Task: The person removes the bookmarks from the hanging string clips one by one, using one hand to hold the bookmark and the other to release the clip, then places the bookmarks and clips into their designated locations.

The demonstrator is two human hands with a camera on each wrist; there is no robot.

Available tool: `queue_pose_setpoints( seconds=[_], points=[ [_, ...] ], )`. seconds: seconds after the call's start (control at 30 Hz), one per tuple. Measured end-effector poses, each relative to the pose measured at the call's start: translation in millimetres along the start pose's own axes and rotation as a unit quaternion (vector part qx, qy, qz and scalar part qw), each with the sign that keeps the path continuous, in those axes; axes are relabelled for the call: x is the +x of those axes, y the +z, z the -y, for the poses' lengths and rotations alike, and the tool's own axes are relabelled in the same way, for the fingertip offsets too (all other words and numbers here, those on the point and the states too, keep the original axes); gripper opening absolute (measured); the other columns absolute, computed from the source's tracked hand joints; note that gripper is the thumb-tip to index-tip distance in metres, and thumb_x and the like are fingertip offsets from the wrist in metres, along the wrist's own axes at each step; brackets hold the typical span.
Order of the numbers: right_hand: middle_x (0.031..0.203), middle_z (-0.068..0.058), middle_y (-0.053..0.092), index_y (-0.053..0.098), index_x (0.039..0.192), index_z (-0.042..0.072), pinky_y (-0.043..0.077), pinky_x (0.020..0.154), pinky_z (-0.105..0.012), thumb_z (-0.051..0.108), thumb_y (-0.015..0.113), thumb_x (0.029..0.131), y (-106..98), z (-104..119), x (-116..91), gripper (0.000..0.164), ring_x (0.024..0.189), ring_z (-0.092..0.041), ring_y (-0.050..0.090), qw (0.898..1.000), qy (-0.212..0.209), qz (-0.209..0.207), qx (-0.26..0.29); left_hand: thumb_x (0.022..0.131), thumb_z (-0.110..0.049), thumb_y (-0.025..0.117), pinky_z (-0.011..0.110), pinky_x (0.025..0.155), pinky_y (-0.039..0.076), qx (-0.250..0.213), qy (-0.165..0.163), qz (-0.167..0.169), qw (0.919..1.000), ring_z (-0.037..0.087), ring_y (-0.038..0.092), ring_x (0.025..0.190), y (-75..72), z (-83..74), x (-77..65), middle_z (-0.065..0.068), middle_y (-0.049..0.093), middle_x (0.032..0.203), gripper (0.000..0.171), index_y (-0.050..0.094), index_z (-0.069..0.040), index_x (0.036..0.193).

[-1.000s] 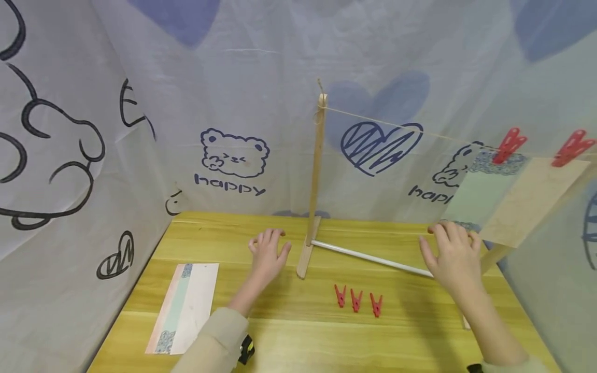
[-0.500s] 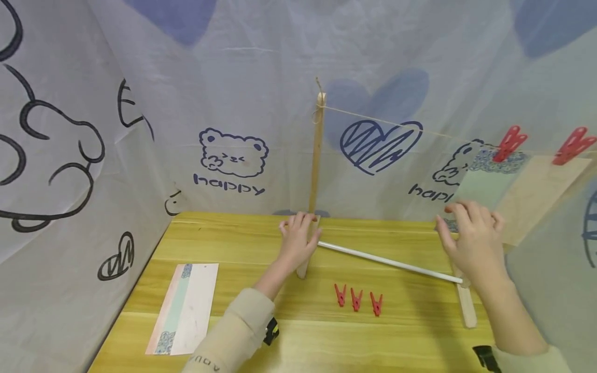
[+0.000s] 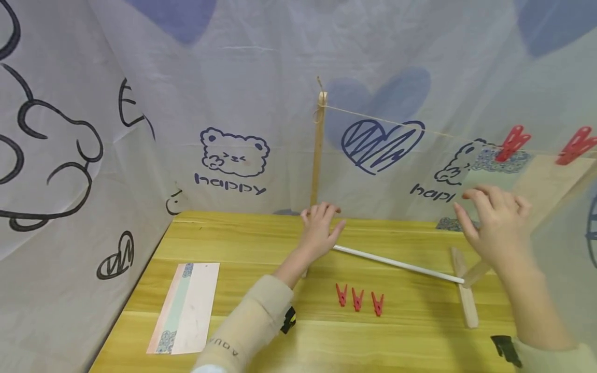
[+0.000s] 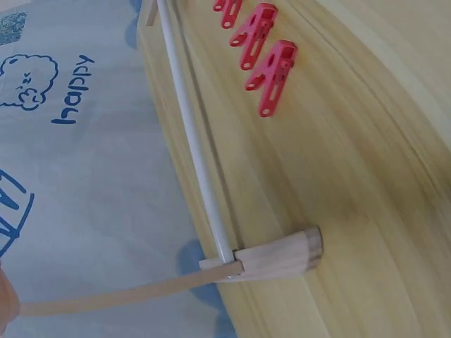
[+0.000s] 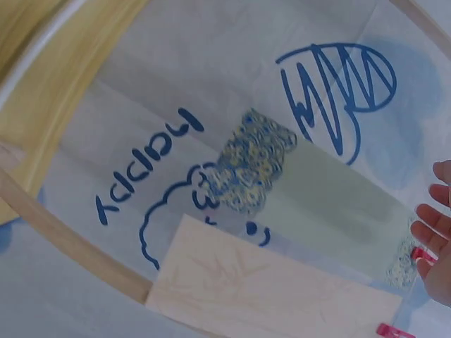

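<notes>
My left hand [image 3: 319, 233] overlaps the left wooden post [image 3: 318, 150], its fingers loosely bent and holding nothing. At the right, my right hand [image 3: 499, 223] is raised in front of a pale green card [image 3: 489, 180] with blue floral ends, its fingers loosely bent and grasping nothing. The green card and a beige card [image 5: 268, 282] hang from a thin string [image 3: 387, 120], each under a red clothespin [image 3: 513, 143]. In the right wrist view, the right fingers [image 5: 430, 225] overlap the green card's clipped end.
Three red clothespins [image 3: 357, 299] lie in a row on the wooden table [image 3: 354, 347]. A striped paper card [image 3: 196, 305] lies at the left. The white rod [image 3: 396, 263] joins the stand's wooden feet [image 4: 289, 255]. Printed cloth [image 3: 154, 103] encloses the back and sides.
My left hand has moved right and up, from beside the left post to in front of it. My right hand has also shifted right and up before the hanging cards.
</notes>
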State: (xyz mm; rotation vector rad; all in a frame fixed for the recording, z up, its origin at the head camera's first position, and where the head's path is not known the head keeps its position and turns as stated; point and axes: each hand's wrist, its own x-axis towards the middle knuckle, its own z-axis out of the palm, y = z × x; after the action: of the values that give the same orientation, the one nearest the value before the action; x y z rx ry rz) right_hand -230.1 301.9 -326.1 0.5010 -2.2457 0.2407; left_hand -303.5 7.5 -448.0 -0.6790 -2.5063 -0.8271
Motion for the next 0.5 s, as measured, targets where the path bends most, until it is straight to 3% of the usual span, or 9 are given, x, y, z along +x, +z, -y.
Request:
queue_pose_setpoints(
  seconds=[0.13, 0.33, 0.5],
  points=[
    [0.108, -0.025, 0.051, 0.053, 0.103, -0.003, 0.020, 0.084, -0.057, 0.056, 0.028, 0.093, -9, -3, 5, 0.065, 0.100, -0.043, 0.042, 1.000, -0.002, 0.004, -0.002, 0.095, -0.035, 0.044, 0.049, 0.094, 0.021, 0.020, 0.003, 0.005, 0.9998, 0.021, 0.039, 0.106, 3.8, -7.4, 7.6, 0.002, 0.048, 0.114, 0.028, 0.051, -0.015, 0.113],
    [0.106, -0.025, 0.053, 0.055, 0.101, -0.004, 0.023, 0.082, -0.058, 0.053, 0.033, 0.094, -16, -9, 12, 0.061, 0.095, -0.045, 0.045, 0.999, -0.017, -0.044, -0.020, 0.096, -0.039, 0.041, 0.048, 0.098, 0.020, 0.059, 0.003, 0.036, 0.9976, 0.020, 0.039, 0.111, 10.8, -19.7, 18.7, 0.000, 0.046, 0.120, 0.031, 0.050, -0.019, 0.117],
    [0.106, -0.027, 0.052, 0.054, 0.102, -0.005, 0.021, 0.082, -0.057, 0.053, 0.031, 0.094, -21, -15, 19, 0.063, 0.095, -0.046, 0.043, 0.998, -0.014, -0.052, -0.033, 0.096, -0.041, 0.040, 0.048, 0.098, 0.020, 0.079, 0.015, 0.052, 0.9954, 0.019, 0.038, 0.113, 13.9, -30.8, 31.0, -0.001, 0.044, 0.121, 0.033, 0.048, -0.020, 0.120]
  ],
)
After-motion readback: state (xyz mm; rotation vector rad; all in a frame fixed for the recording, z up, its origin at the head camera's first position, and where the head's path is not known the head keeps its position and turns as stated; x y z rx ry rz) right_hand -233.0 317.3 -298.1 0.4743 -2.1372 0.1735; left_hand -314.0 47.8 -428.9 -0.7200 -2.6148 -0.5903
